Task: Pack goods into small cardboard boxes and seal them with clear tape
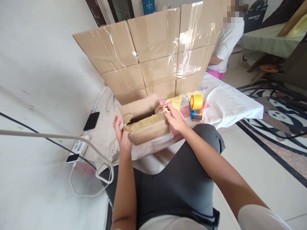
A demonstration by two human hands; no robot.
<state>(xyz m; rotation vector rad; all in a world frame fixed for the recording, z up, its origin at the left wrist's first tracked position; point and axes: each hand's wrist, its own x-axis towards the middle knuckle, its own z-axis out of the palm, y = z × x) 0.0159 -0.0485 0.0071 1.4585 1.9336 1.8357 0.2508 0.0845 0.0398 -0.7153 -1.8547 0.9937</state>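
A small cardboard box (pixel 151 130) sits on the cloth-covered table in front of me, its top open and its inside dark. Yellowish clear tape (pixel 144 123) runs wrinkled along its near upper edge. My left hand (pixel 122 135) holds the left end, thumb at the near corner and fingers raised along the side. At the right end, my right hand (pixel 174 117) grips the box near a small end flap, fingers bent over its top edge. A tape dispenser (pixel 196 113) with a yellow roll stands to the right of that hand.
A large taped cardboard panel (pixel 158 48) stands upright behind the box. On the left lie a black phone (pixel 91 121) and a power strip (pixel 80 147) with cables. A pale hose-like tube (pixel 72 136) crosses in front. Another person (pixel 225 44) is beyond the panel.
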